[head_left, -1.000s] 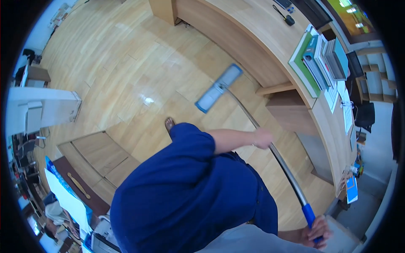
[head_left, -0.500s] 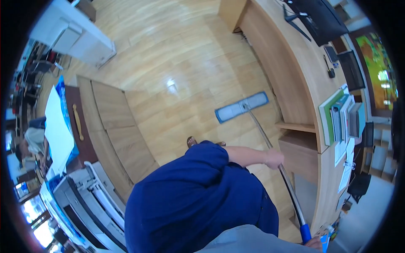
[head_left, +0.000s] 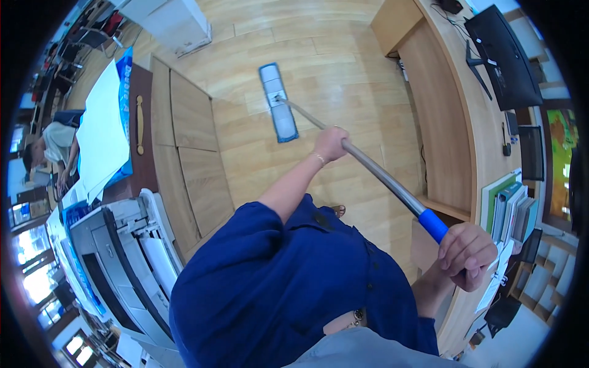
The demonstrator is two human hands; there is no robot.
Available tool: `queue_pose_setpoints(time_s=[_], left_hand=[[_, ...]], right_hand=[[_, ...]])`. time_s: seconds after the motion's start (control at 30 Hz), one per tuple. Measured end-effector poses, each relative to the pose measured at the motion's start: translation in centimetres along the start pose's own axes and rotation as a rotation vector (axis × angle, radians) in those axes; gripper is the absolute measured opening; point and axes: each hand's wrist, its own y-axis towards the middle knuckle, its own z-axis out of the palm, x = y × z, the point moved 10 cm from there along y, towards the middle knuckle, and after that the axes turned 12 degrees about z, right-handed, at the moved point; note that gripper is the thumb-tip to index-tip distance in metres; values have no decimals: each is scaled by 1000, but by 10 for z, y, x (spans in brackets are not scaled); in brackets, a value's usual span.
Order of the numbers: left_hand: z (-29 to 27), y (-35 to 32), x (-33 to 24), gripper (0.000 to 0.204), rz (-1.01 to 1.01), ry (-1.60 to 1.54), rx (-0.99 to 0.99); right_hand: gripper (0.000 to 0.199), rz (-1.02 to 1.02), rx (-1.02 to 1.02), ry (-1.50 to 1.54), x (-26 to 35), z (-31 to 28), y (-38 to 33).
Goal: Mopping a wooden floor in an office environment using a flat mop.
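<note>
Centrally, the left hand (head_left: pixel 330 144) is clenched around the metal pole of a flat mop (head_left: pixel 368 168), while the right hand (head_left: pixel 466 254), at lower right of the frame, grips its blue handle end. From them the pole slants to the mop head (head_left: pixel 278 102), lying flat on the wooden floor (head_left: pixel 343 67) at upper centre. Books (head_left: pixel 509 211) stand in a worktop (head_left: pixel 478 147) shelf at right.

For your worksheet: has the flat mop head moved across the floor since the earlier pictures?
Yes. The mop head lay close to the wooden desk before; now it sits farther out, nearer the low wooden cabinet.
</note>
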Motion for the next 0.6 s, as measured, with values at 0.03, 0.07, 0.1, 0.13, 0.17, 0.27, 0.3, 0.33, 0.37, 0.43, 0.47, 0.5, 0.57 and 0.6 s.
queue_pose_setpoints(time_s=[0.03, 0.07, 0.1, 0.13, 0.17, 0.27, 0.3, 0.33, 0.37, 0.43, 0.47, 0.5, 0.57, 0.6], left_hand=[[-23, -13, 4, 23, -31, 2, -54], [-40, -29, 9, 26, -66, 5, -105], [-47, -43, 12, 26, -83, 12, -109], [-60, -55, 15, 28, -112, 44, -152], [-69, -65, 15, 29, -139, 76, -194], [-77, -90, -7, 29, -199, 118, -227], [-71, -98, -12, 29, -212, 135, -215], [-69, -105, -21, 29, -222, 147, -227], [-62, -114, -27, 28, -290, 158, -193], [-49, -129, -39, 27, -374, 184, -171], [-42, -134, -46, 27, -395, 196, -189], [-37, -139, -55, 27, -400, 220, -235], [-20, -135, -75, 27, -397, 246, -290], [-10, -139, -84, 27, -405, 238, -316]], right_hand=[[12, 5, 142, 40, -5, 16, 8], [14, 10, 283, 85, -9, 33, 12], [14, 18, 381, 124, -10, 51, 17], [14, 26, 485, 153, -8, 68, 21], [14, 32, 588, 179, -5, 80, 21], [14, 55, 664, 244, 8, 76, 21], [14, 73, 679, 286, 10, 70, 20], [14, 70, 696, 296, 12, 61, 16], [14, 92, 696, 309, 12, 50, 11], [14, 115, 721, 338, 14, 31, 2], [16, 131, 742, 343, 15, 23, -3], [17, 148, 765, 349, 16, 14, -7], [18, 151, 818, 354, 30, -6, -15], [20, 157, 864, 366, 33, -14, -18]])
